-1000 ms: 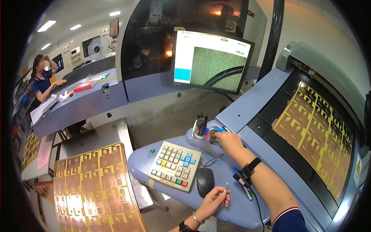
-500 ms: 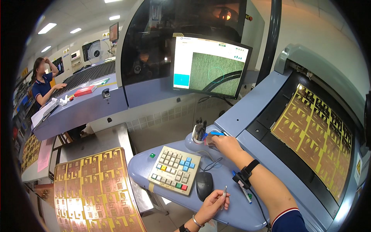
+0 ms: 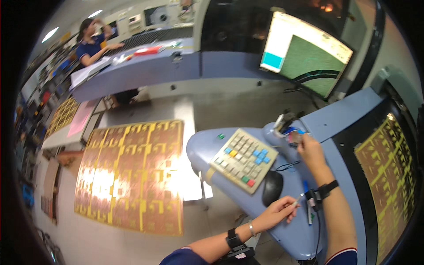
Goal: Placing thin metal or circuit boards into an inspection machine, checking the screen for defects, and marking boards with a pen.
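My left hand (image 3: pixel 279 213) is closed around a slim silvery pen-like tool (image 3: pixel 298 198), its tip pointing up and away, just right of the black mouse (image 3: pixel 273 187). My right hand (image 3: pixel 311 152) is pinched beside the holder (image 3: pixel 279 125), which is packed with dark, thin tools. Small greyish and blue bits show at its fingertips, too blurred to name. A beige keypad (image 3: pixel 242 161) with coloured keys lies left of the mouse on the blue-grey console (image 3: pixel 201 145). Beneath my right wrist lies a blue-and-white marker (image 3: pixel 309 216).
A large copper-coloured patterned panel (image 3: pixel 132 176) lies on the metal table at left. Another panel (image 3: pixel 388 172) rests on the machine bed at right. The monitor (image 3: pixel 309 53) stands behind the console. Across the room, a person (image 3: pixel 90 46) works at a long bench.
My view has swung left and down, so the console, monitor and hands sit farther right in it. More of my left forearm shows. My right hand stays by the holder.
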A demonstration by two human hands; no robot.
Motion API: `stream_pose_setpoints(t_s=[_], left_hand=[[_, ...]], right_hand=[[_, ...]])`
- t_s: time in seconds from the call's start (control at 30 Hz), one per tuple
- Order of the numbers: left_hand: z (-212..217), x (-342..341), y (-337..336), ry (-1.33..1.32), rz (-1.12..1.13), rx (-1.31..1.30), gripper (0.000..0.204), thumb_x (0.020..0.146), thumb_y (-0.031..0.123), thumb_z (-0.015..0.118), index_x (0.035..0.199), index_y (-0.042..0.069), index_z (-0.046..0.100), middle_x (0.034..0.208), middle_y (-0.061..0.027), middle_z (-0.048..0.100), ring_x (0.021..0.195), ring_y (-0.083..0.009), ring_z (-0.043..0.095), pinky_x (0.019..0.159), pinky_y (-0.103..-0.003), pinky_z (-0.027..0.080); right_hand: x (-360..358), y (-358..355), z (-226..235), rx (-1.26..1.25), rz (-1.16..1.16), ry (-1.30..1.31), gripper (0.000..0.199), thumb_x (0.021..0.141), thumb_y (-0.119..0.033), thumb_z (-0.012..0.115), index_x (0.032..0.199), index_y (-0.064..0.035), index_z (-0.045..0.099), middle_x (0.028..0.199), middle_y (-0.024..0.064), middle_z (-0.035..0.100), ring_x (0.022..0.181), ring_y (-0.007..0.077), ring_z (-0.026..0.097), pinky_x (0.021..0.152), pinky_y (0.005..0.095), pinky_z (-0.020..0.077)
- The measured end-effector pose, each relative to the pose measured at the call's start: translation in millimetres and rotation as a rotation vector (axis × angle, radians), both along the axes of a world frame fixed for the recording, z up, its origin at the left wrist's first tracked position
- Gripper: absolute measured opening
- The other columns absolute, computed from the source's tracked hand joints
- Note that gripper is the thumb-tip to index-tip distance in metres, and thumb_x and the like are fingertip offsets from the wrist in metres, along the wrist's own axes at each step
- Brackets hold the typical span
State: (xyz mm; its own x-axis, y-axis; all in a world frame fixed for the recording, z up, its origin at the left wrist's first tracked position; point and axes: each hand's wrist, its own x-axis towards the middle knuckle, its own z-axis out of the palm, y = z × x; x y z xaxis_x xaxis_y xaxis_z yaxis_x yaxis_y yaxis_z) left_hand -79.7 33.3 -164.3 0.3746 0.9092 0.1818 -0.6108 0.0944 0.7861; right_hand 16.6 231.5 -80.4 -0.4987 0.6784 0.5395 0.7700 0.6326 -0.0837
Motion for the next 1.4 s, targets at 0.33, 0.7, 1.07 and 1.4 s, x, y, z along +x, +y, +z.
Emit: stream_pose_setpoints(t_s=[0.33, 0.7, 1.07, 1.4], left_hand=[[-6.4, -1.4, -8.5, -0.039, 0.093, 0.009, 0.030, 0.097, 0.018, 0.045, 0.124, 0.004, 0.047, 0.087, -0.0027, 0.056, 0.070, -0.0048, 0.050, 0.063, -0.019, 0.044], [44.7, -8.4, -25.5, 0.075, 0.218, -0.062, 0.022, 0.094, 0.019, 0.053, 0.110, 0.005, 0.059, 0.075, 0.0021, 0.052, 0.062, -0.0025, 0.040, 0.055, -0.016, 0.033], [66.9, 33.2, -62.5, 0.273, 0.057, 0.124, 0.023, 0.093, 0.012, 0.054, 0.113, 0.002, 0.059, 0.088, -0.0009, 0.059, 0.076, -0.0059, 0.050, 0.067, -0.020, 0.042], [79.0, 58.9, -85.2, 0.368, -0.029, 0.175, 0.024, 0.094, 0.015, 0.053, 0.112, 0.002, 0.061, 0.086, -0.0013, 0.059, 0.075, -0.0063, 0.051, 0.063, -0.020, 0.041]], right_hand=[[-4.7, -23.4, 11.7, -0.171, 0.023, 0.064, 0.013, 0.079, -0.008, 0.062, 0.091, -0.0038, 0.064, 0.083, 0.0125, 0.065, 0.071, 0.0323, 0.063, 0.062, 0.0370, 0.0486], [47.4, -141.6, 67.2, -0.780, 0.016, 0.588, 0.011, 0.085, -0.010, 0.062, 0.091, -0.0013, 0.065, 0.083, 0.0065, 0.067, 0.074, 0.0119, 0.064, 0.062, 0.0243, 0.0492], [119.4, -270.4, 54.5, -0.916, 0.132, 1.163, 0.010, 0.089, -0.009, 0.059, 0.094, 0.0000, 0.059, 0.099, 0.0134, 0.065, 0.088, 0.0170, 0.064, 0.074, 0.0281, 0.0521], [141.7, -311.9, 53.3, -0.604, 0.060, 0.856, 0.020, 0.089, -0.008, 0.056, 0.108, -0.0034, 0.061, 0.092, 0.0085, 0.063, 0.082, 0.0164, 0.062, 0.075, 0.0291, 0.0503]])
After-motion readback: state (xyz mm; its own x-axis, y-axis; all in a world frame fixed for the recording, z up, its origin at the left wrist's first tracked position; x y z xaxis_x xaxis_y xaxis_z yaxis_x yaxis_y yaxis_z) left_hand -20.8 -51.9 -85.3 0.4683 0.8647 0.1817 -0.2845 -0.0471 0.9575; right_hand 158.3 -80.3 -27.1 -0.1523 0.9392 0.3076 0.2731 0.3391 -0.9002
